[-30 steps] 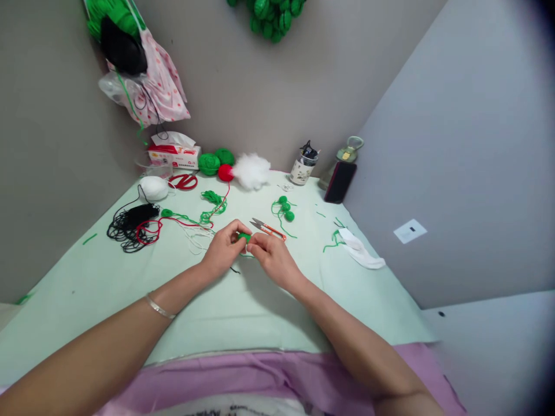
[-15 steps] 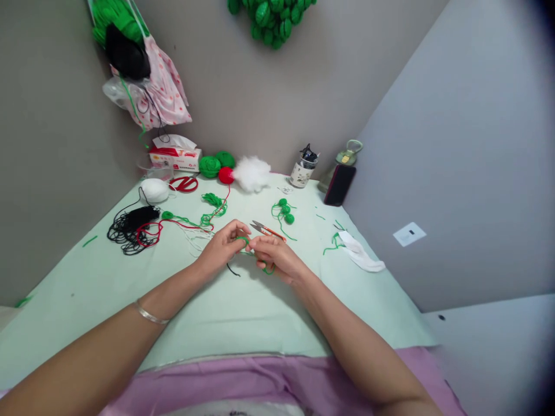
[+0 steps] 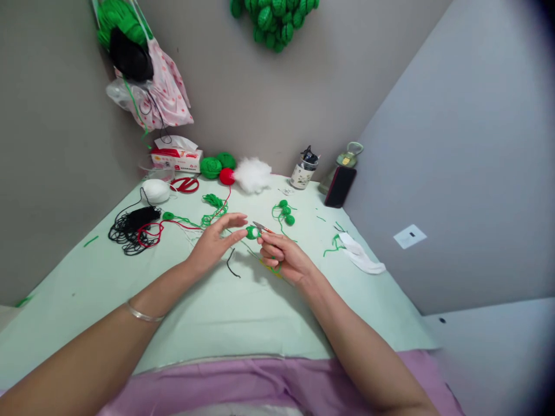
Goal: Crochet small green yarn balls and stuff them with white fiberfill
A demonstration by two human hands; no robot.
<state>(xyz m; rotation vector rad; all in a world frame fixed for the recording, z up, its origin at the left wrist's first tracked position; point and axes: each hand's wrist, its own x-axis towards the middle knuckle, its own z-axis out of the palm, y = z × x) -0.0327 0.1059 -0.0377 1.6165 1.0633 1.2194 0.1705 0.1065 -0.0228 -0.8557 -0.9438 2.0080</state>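
Note:
A small green crochet piece (image 3: 250,233) with white filling showing is between my two hands. My right hand (image 3: 284,257) pinches its edge between thumb and forefinger, the other fingers curled in. Green yarn runs over those curled fingers, and a slim yellow thing (image 3: 272,269) shows beneath them, too small to name. To the left, my left hand (image 3: 214,240) has its fingers and thumb apart. Its thumb tip is close to the crochet piece; I cannot tell if they touch. Orange-handled thread snips (image 3: 264,228) lie just behind, partly hidden.
Black yarn (image 3: 137,225), white yarn (image 3: 156,190) and red scissors (image 3: 185,185) lie left. Behind are green balls (image 3: 211,167), a red ball (image 3: 226,176) and white stuffing (image 3: 252,175). Small green balls (image 3: 286,211), a phone (image 3: 340,186) and white cloth (image 3: 362,254) are right.
My left hand has opened and drawn away leftward from the right hand. The green piece with its white filling now shows, and the yellow thing has come into sight under my right hand.

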